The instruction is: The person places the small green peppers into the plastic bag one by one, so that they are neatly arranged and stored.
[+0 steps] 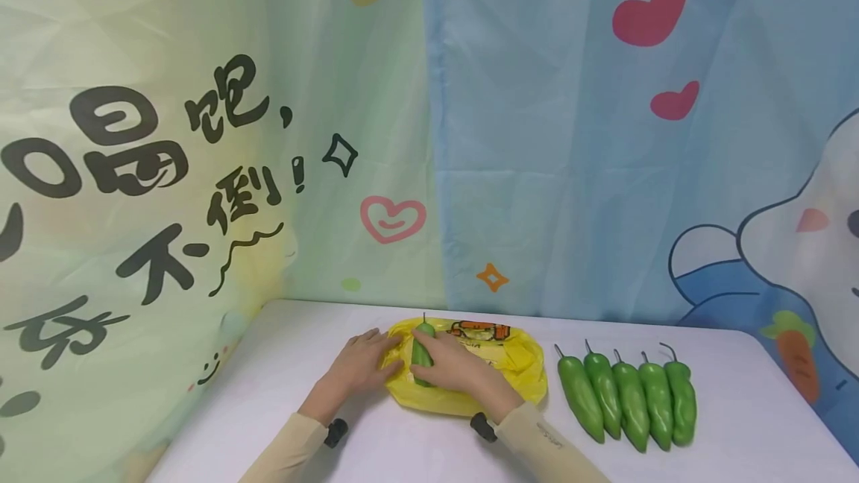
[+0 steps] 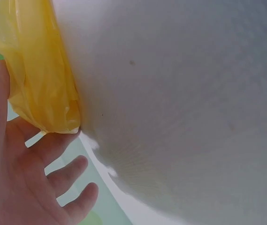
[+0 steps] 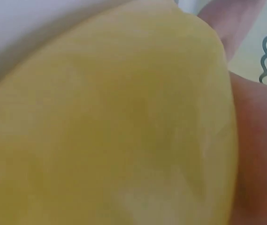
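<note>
A yellow plastic bag (image 1: 526,367) with an orange print lies on the white table. On its left part is a green pepper (image 1: 421,355), stem pointing away from me. My right hand (image 1: 459,371) holds this pepper from the right, fingers near the stem end and thumb toward the lower end. At the bag's left edge my left hand (image 1: 356,364) touches the plastic, its fingers spread. The left wrist view shows the bag's fold (image 2: 44,75) against the fingers, with the last two fingers clear of it. Yellow plastic (image 3: 124,126) fills most of the right wrist view.
Several green peppers (image 1: 631,397) lie side by side to the right of the bag, stems pointing away. The white table (image 1: 751,408) ends at a printed cloth backdrop (image 1: 523,133) behind and a similar cloth on the left.
</note>
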A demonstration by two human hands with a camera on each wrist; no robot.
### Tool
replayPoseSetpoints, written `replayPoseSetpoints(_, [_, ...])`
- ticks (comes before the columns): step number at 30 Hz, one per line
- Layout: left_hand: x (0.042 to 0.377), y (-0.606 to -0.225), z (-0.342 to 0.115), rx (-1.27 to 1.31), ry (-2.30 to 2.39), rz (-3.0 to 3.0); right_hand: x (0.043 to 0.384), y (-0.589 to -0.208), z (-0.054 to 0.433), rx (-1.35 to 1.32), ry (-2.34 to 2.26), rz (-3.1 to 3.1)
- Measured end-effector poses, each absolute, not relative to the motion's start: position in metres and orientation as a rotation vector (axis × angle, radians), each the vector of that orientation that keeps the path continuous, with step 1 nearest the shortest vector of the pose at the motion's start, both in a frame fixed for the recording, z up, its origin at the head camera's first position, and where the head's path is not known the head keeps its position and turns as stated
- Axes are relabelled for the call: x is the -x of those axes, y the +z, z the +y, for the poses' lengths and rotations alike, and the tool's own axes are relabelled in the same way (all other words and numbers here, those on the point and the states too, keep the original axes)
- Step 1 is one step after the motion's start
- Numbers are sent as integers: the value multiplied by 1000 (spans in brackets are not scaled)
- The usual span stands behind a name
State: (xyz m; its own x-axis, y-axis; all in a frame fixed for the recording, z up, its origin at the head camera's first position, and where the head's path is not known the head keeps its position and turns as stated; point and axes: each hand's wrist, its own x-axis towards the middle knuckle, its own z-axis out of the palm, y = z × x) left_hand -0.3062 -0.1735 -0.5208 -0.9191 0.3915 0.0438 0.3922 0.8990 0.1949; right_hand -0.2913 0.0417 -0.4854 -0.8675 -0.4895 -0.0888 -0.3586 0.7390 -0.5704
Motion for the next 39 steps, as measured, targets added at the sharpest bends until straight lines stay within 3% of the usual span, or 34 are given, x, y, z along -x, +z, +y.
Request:
replayPoseSetpoints(13, [306,-521,-173,622,-312,-3062,290,-501,23,577,-812,2795])
replayPoseSetpoints(39, [307,-523,-171,614,-330,-3070,284,-494,13,521,-649,2858])
